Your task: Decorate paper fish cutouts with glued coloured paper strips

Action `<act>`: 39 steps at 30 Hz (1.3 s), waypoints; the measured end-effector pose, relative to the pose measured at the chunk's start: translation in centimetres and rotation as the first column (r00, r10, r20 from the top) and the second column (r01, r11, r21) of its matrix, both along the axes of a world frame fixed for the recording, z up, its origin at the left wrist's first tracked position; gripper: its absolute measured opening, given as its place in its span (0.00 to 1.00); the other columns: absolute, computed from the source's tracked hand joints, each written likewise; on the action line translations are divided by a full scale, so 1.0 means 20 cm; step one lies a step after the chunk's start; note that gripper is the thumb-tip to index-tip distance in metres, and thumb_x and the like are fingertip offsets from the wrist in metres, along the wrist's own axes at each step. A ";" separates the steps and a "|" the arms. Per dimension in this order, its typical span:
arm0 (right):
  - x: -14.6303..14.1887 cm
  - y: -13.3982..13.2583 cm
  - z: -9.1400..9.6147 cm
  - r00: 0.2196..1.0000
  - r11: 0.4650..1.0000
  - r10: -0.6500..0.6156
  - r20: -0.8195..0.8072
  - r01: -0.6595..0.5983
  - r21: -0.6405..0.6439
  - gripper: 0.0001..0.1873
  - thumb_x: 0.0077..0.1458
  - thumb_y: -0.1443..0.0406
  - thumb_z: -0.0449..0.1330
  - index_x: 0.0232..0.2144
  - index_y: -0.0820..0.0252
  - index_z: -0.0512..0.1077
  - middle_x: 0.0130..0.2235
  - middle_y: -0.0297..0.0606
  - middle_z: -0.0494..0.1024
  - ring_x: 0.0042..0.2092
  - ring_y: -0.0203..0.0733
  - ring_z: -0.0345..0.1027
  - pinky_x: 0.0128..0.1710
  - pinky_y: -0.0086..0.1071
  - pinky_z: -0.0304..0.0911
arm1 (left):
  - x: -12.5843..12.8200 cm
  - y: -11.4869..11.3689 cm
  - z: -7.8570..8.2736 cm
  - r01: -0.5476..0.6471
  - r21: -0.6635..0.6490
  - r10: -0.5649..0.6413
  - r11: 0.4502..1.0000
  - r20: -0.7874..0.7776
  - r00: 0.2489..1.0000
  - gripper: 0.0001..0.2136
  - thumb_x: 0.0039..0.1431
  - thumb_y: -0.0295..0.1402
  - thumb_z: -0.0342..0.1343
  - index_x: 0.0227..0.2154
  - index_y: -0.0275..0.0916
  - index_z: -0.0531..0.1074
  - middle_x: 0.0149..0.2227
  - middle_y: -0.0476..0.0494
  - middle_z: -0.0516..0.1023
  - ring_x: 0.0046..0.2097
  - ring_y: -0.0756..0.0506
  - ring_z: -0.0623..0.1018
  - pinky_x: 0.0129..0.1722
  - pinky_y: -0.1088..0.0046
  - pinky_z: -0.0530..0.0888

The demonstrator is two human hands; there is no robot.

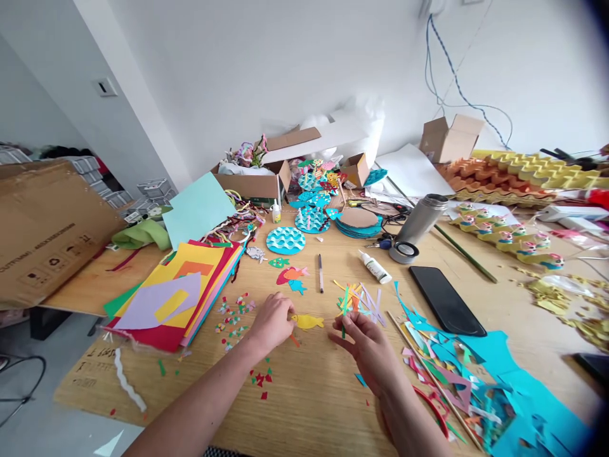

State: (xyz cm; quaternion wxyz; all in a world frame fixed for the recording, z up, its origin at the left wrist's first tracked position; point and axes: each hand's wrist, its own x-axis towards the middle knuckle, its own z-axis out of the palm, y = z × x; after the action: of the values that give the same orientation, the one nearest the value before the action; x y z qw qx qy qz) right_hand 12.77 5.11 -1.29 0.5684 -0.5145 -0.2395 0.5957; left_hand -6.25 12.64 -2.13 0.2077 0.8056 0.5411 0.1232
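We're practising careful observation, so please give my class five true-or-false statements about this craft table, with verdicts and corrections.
1. The right hand holds a thin green strip. True.
2. The left hand is at the green fish. False: it is at the head end of the yellow fish; the green fish lies farther off.
3. In the picture, the black phone lies to the right of the white bottle that is on its side. True.
4. The pen lies on top of the black phone. False: it lies on the table, left of the white bottle.
5. A lilac sheet lies on the stack of coloured paper. True.
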 end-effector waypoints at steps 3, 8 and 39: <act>-0.01 0.02 0.02 0.994 0.999 -0.035 -0.104 0.034 -0.009 0.21 0.33 0.53 0.72 0.24 0.59 0.71 0.29 0.35 0.71 0.36 0.40 0.62 0.37 0.38 0.68 | 0.01 0.00 -0.01 -0.047 0.014 0.047 0.999 -0.015 0.999 0.07 0.45 0.23 0.62 0.30 0.37 0.75 0.37 0.42 0.74 0.44 0.42 0.73 0.45 0.68 0.67; -0.04 0.05 0.00 0.983 0.996 -0.091 -0.157 0.092 0.003 0.20 0.32 0.54 0.73 0.23 0.60 0.71 0.28 0.34 0.71 0.35 0.39 0.62 0.36 0.37 0.69 | 0.02 0.00 -0.03 -0.069 0.009 0.070 0.998 -0.021 0.997 0.07 0.44 0.22 0.61 0.29 0.37 0.75 0.37 0.42 0.74 0.44 0.42 0.72 0.44 0.68 0.67; -0.08 0.10 -0.06 0.962 0.990 -0.034 0.269 -0.005 0.142 0.21 0.41 0.48 0.67 0.27 0.60 0.72 0.30 0.39 0.79 0.36 0.43 0.71 0.40 0.36 0.63 | 0.00 0.00 -0.01 -0.129 -0.186 0.192 0.974 0.373 0.908 0.10 0.46 0.20 0.58 0.32 0.37 0.73 0.37 0.43 0.76 0.43 0.44 0.75 0.46 0.66 0.70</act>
State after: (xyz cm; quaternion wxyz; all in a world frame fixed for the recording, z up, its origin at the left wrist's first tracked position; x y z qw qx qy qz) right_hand 11.21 7.14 -2.53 0.5696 -0.5513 -0.3528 0.4972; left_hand -6.25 12.70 -2.34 0.3628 0.6988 0.5617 0.2541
